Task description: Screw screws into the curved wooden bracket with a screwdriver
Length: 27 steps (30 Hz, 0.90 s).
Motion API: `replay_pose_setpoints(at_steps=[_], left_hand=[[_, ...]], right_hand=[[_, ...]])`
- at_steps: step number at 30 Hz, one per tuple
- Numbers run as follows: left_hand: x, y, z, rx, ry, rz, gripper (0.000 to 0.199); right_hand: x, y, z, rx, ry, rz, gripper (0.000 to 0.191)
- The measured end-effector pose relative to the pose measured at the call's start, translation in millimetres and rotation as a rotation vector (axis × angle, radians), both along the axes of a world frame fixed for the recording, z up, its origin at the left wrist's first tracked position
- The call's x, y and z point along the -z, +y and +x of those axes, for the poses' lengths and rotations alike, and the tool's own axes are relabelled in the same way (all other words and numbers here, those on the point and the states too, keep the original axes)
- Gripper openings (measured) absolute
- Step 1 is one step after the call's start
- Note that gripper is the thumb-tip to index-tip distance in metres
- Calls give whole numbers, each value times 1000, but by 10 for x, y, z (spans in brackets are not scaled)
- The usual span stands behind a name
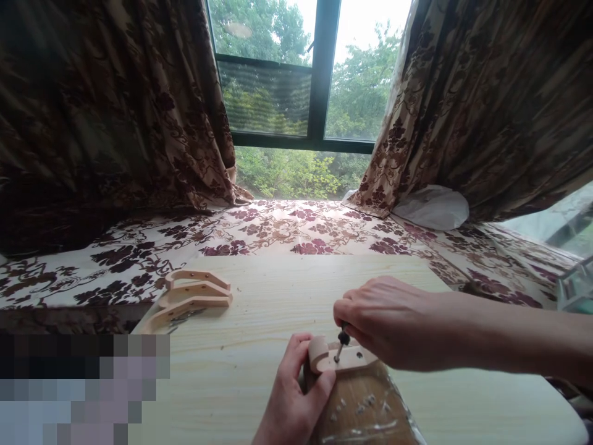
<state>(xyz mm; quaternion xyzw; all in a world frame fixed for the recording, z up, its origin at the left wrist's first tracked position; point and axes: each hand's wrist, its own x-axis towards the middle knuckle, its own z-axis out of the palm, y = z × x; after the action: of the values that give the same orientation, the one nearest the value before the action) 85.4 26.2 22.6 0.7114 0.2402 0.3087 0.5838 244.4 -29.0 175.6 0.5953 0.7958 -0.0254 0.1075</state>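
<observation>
A light wooden hook-shaped piece with a curled end and a dark hole lies on a brown block covered in clear plastic. My left hand is closed around the curled end, thumb in front and fingers behind, steadying it against the block. My right hand is wrapped around a screwdriver, whose handle is mostly hidden in the fist. The screwdriver's shaft slants down to a hole near the curled end. Several small metal screws lie on the block's plastic, in front of the wooden piece.
Three similar wooden pieces lie at the left of the pale wooden tabletop, beside some dark slender bits. Behind are a floral-covered ledge, patterned curtains, a white bag and a window.
</observation>
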Motion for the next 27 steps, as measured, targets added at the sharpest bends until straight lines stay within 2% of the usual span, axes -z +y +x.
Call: replay_pose_setpoints(at_steps=[3,7,10,12,16,20,22,24,27], left_hand=[[1,-1,1,-14,-14,-2,16],[-2,4,3,27,-5,-8,17],[6,0,18,-7,-20,-18,16],[14,-2,27,-24,-23,-25,15],[14,2,21,-17,-12,-13,16],[-4,7,-8,23,36,5,16],[-10,5,-16,25,37,19,16],[-11,3,-17,23,26,26,16],[-9,1,-6,36,19,7,18]], right_hand=[[-66,-14,-9,-12,-12,-10,12],[-189,-23,-42,-146,-3,-46,11],[-203,-4,-56,-197,7,-84,12],[-169,13,-46,-171,11,-93,13],[-76,21,17,-27,25,-80,15],[-69,-6,41,47,-17,-54,22],[-95,-23,20,-2,-45,-48,19],[-114,-34,-12,-106,-56,-18,12],[-110,-21,-49,-256,-58,36,13]])
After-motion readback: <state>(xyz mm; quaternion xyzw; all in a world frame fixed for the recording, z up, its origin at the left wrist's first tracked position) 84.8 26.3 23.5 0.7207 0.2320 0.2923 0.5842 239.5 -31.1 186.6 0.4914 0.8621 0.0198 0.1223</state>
